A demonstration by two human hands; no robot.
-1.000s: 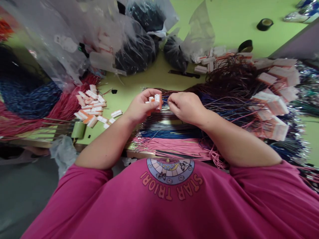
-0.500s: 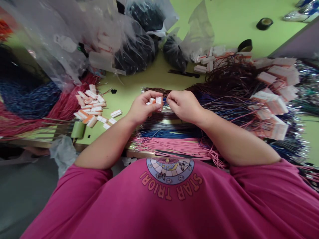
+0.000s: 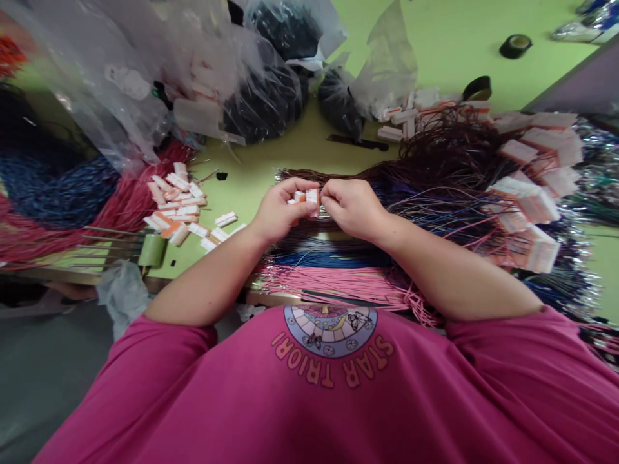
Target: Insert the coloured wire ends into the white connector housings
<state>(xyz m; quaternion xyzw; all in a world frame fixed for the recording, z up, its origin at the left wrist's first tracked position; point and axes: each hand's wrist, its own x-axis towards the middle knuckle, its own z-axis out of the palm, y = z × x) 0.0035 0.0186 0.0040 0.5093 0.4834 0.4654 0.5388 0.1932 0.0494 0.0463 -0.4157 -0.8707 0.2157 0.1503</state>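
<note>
Several small white-and-orange connector housings [image 3: 312, 196] are gripped in my left hand [image 3: 280, 209], one of them pinched at the fingertips. My right hand [image 3: 353, 207] is closed at the right side of that housing, thumb and forefinger pressed together; what they pinch is too small to make out. Under both hands lie bundles of cut wires: brown wires [image 3: 309, 174] at the back, blue wires [image 3: 333, 259] nearer, and pink wires [image 3: 333, 280] closest to me. Their metal-tipped ends point left.
Loose white-and-orange housings [image 3: 176, 203] are piled at the left, beside a green cylinder [image 3: 151, 250] with metal rods. Wired white housings [image 3: 525, 196] are heaped at the right. Plastic bags [image 3: 265, 96] of black parts and a tape roll [image 3: 515, 46] stand farther back.
My right hand has come slightly left, closing the gap to the housing in my left hand. The left hand has barely shifted and still grips the housings.
</note>
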